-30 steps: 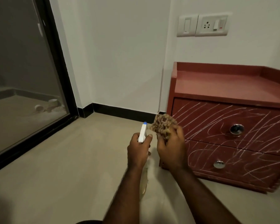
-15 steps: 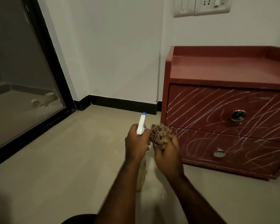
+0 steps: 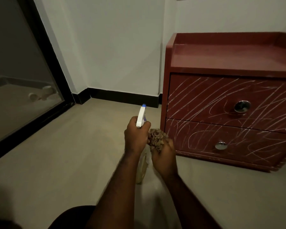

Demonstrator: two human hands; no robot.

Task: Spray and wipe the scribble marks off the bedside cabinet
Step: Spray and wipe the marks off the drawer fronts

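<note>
1. Two hands were held close together above the floor (image 3: 69, 154), just left of the lower front corner of the bedside cabinet (image 3: 221, 53).
2. The left hand (image 3: 135, 138) gripped a spray bottle (image 3: 141, 119) at its neck, fingers curled round it. The white trigger head with its blue nozzle tip rose above the fist, and the pale body hung below, between the forearms.
3. The right hand (image 3: 163, 156) was cupped, fingers curled round a bunched brown cloth (image 3: 157, 138). The cloth touched the fingers of the left hand.
4. The red cabinet stood on the floor against the white wall, to the right of both hands and apart from them.
5. White scribble marks (image 3: 205, 96) covered the upper drawer (image 3: 196, 90) and the lower drawer (image 3: 254, 146). Each drawer carried one round metal knob (image 3: 242, 106).
6. A glass door (image 3: 15, 80) in a black frame stood at the left, well apart from the cabinet.
</note>
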